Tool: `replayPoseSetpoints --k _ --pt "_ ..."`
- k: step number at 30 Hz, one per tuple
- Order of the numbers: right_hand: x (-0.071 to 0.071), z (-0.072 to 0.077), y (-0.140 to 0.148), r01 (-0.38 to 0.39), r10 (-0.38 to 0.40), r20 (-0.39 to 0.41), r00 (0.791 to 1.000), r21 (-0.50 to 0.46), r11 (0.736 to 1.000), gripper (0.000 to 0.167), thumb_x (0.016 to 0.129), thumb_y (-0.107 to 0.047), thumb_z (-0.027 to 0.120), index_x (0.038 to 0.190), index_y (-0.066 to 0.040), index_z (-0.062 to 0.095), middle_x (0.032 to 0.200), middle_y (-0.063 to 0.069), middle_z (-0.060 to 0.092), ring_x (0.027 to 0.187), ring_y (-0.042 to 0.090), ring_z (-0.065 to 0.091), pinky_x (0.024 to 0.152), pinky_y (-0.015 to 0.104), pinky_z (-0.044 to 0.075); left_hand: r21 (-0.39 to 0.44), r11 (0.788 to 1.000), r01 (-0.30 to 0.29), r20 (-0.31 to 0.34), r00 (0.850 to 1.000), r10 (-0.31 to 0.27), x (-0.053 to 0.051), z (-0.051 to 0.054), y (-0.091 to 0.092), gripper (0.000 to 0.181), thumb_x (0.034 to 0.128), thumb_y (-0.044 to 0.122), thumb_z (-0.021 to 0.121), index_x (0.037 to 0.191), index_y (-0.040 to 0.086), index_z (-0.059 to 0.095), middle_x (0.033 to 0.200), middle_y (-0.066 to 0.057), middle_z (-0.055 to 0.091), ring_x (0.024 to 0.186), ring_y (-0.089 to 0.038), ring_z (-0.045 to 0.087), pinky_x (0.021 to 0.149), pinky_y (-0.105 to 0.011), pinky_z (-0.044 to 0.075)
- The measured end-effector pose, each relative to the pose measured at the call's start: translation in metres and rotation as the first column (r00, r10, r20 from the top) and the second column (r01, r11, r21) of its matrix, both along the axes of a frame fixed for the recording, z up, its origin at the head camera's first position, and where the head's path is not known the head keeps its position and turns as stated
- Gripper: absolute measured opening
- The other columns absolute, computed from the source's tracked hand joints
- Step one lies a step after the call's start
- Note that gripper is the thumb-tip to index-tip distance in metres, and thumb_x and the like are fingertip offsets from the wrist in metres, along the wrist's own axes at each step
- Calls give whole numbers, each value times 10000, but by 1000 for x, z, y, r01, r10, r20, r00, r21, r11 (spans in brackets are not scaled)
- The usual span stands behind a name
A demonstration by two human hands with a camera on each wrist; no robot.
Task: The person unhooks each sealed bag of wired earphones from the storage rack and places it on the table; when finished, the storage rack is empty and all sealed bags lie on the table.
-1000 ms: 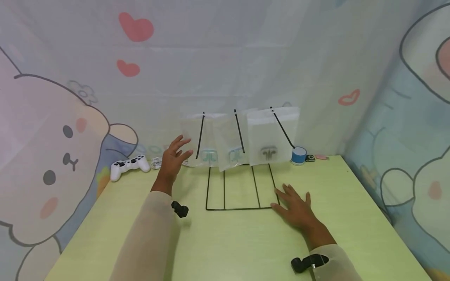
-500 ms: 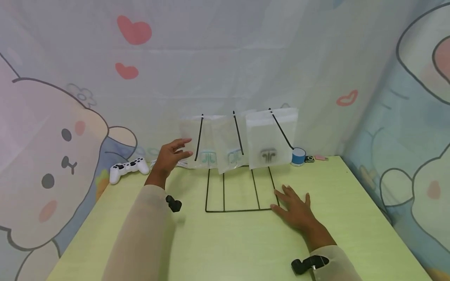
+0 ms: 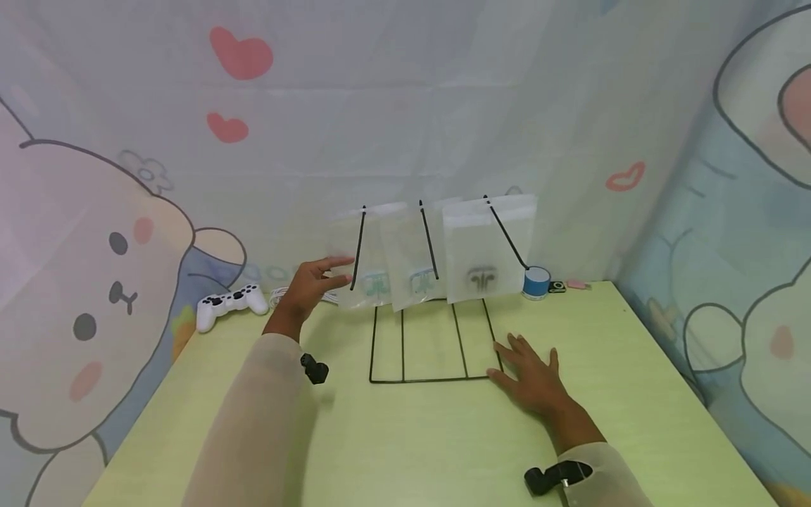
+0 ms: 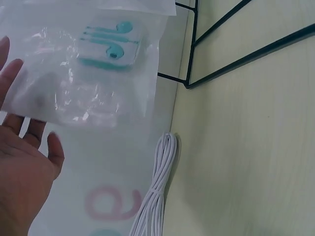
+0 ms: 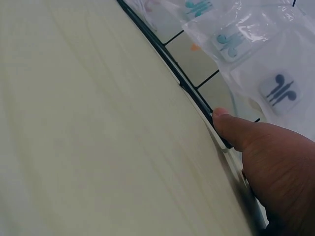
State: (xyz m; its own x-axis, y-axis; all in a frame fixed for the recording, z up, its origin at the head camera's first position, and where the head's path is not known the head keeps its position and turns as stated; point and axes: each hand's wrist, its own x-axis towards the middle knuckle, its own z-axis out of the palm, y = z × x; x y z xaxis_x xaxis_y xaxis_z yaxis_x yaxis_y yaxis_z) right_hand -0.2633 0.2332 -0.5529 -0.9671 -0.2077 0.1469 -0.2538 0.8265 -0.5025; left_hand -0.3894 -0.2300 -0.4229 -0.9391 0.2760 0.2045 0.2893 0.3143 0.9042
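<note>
At the left edge of the leftmost clear bag [image 3: 374, 246], my left hand [image 3: 306, 290] touches the plastic, thumb and index finger extended and apart. The left wrist view shows fingers of the left hand [image 4: 22, 172] in front of and below the bag [image 4: 64, 93], which holds teal-printed earphones [image 4: 110, 44]. Three bags hang on the hooks of a black wire rack [image 3: 431, 381]; the right one [image 3: 488, 246] has dark-printed earphones. My right hand [image 3: 538, 384] rests spread at the rack's front right corner; in the right wrist view, its thumb [image 5: 231, 130] touches the black wire.
A white game controller [image 3: 231, 304] and a coiled white cable [image 4: 160, 187] lie at the back left. Right of the bags stand a blue round container [image 3: 536, 282], a small black item [image 3: 557, 286] and a pink one [image 3: 577, 284]. A printed curtain hangs behind the table.
My left hand has first shifted left and down, then slightly right against the leftmost bag, whose left edge has moved inward. My right hand has stayed at the rack's corner.
</note>
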Motion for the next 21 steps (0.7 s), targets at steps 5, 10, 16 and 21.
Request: replayPoseSetpoints --k 5,10,16,21 --pt "0 -3 1 -2 2 -7 1000 3 1000 690 1090 -571 585 1660 -192 496 1781 185 345 1677 453 251 1216 883 -59 -28 1000 -1 -10 1000 1 -1 -1 3 516 1048 184 747 1550 142 636 1724 -104 478 1672 -328 310 1234 -617 394" --pt "-1 -4 1 -1 1 -4 1000 2 1000 691 1087 -568 590 1659 -192 496 1778 189 349 1675 457 253 1217 881 -59 -81 996 -35 -37 999 32 -1 1 4 499 1036 177 760 1526 163 664 1696 -117 514 1700 -334 248 1325 -634 288" --pt "0 -1 0 -5 5 -1 1000 -8 1000 691 1089 -554 594 1659 -176 495 1776 199 347 1672 465 254 1215 883 -59 -169 982 -85 -102 992 68 5 8 6 475 991 180 801 1459 149 723 1491 -238 674 1728 -397 99 1341 -686 222" --pt "2 2 -2 -2 2 5 1000 -11 1000 686 1091 -543 595 1658 -170 495 1777 201 343 1672 466 253 1220 878 -66 -203 978 -56 -92 995 37 7 11 6 526 962 224 843 1463 128 716 1509 -233 661 1708 -418 187 1326 -685 263"
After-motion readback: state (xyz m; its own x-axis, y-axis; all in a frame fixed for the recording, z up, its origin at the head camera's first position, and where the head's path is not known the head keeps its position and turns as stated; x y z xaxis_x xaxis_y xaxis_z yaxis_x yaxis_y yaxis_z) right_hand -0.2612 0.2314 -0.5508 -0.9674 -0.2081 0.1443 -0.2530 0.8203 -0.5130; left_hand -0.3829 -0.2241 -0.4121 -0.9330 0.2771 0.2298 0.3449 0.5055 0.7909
